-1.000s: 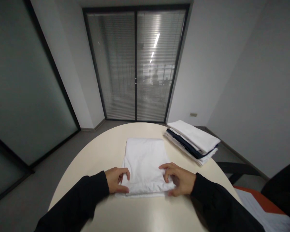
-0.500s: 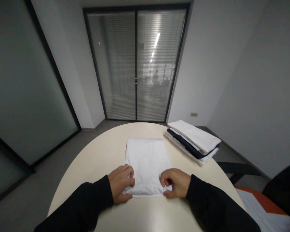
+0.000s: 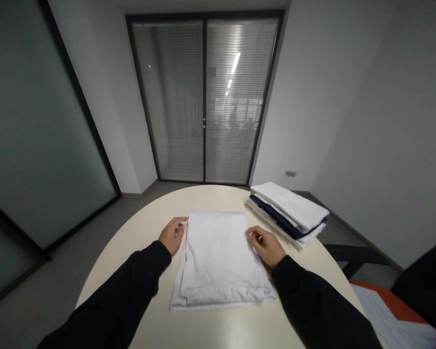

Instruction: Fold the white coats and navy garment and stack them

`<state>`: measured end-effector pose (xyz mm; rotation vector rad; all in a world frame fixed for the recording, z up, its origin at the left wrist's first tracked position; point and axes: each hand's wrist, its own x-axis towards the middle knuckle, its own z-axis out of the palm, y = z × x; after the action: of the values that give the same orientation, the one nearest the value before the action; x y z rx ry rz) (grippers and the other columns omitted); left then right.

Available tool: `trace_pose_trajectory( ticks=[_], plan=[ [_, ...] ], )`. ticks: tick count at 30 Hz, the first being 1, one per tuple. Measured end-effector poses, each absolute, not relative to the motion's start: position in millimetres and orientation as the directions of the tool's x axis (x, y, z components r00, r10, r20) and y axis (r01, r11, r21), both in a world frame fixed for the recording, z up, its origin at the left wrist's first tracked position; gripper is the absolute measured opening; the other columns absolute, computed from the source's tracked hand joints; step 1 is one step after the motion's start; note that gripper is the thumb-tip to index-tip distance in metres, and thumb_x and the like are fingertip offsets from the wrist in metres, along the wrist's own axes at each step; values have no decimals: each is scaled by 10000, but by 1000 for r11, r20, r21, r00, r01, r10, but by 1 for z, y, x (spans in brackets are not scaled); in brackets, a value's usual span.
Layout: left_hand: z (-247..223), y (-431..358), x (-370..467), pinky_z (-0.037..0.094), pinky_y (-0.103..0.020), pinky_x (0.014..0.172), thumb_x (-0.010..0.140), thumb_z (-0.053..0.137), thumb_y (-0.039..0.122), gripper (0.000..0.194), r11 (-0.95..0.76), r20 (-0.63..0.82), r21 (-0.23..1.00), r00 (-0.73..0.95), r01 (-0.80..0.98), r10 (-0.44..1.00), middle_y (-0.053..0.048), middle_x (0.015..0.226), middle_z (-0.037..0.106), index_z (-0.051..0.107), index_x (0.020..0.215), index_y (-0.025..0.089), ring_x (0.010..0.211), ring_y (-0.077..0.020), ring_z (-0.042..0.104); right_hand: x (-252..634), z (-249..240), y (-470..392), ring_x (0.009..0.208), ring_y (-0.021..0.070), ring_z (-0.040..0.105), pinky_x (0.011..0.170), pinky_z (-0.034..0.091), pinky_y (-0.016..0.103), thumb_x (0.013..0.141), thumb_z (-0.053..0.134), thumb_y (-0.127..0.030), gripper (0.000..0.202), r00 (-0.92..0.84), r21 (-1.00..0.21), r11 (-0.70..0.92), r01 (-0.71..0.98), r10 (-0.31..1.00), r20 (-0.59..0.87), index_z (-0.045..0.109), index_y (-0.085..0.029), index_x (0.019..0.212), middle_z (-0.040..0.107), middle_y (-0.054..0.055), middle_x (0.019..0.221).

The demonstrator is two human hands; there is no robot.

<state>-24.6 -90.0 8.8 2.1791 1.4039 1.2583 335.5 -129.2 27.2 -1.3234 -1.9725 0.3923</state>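
A folded white cloth (image 3: 218,257) lies flat on the round cream table (image 3: 145,242) in front of me. My left hand (image 3: 172,234) rests at the cloth's far left edge, fingers touching the fabric near its corner. At the far right edge my right hand (image 3: 265,245) has its fingertips pinching or touching the cloth's side. Both arms are in black sleeves. The near edge of the cloth lies free, with its layers slightly offset.
A stack of folded white and dark cloths (image 3: 288,213) sits at the table's far right. A chair with an orange and white seat (image 3: 392,310) stands to my right. Glass doors with blinds (image 3: 205,102) close the room behind the table.
Both hands have left the cloth's near corners and moved forward along its sides to the far end. The near edge now lies released on the table.
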Motion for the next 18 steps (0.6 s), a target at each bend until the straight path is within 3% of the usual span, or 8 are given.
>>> trace_pose_trajectory(
  ticks=[4,6,8,12,16,18],
  plan=[
    [-19,-50,-31,368,-429,1081,833,498,155,638,-510,510,561,214,651,833,-132,1417,468,339,1451,171,1272,-234,476,339,17,-107,1038,205,578,895,487,366,897,442,-268,405,-150,-593,471,654,848,508,493,-208,1294,588,100,1198],
    [-24,-39,-28,310,-450,1125,843,502,156,653,-530,499,530,262,662,826,-138,1459,429,318,1470,159,1349,-243,393,338,14,-100,1240,216,468,1038,402,414,877,430,-207,517,-215,-563,523,640,825,522,402,-227,1393,467,100,1390],
    [-24,-33,-24,314,-451,1125,846,497,141,614,-531,472,522,292,668,832,-128,1443,457,375,1447,166,1350,-239,396,337,13,-97,1295,217,421,1065,376,419,844,421,-150,585,-276,-550,543,635,824,496,382,-236,1421,367,93,1482],
    [-20,-33,-22,389,-435,1074,809,514,107,491,-529,435,539,321,655,841,-88,1300,595,583,1286,204,1229,-233,526,338,18,-99,933,163,613,801,524,334,779,449,-111,603,-315,-579,504,641,861,400,474,-253,1364,319,111,1511],
    [-20,-36,-25,443,-408,1015,780,548,130,326,-540,424,573,341,617,839,-93,1157,641,716,1054,189,1107,-234,592,347,22,-101,748,122,603,649,517,275,753,496,-138,523,-357,-612,522,594,853,382,545,-229,1265,444,110,1406],
    [-21,-35,-26,460,-394,991,769,571,144,325,-559,428,584,363,589,828,-89,1115,646,704,1063,182,1064,-225,603,352,22,-99,713,129,591,632,507,273,772,502,-168,456,-351,-599,528,602,849,395,565,-215,1221,542,99,1284]
  ],
)
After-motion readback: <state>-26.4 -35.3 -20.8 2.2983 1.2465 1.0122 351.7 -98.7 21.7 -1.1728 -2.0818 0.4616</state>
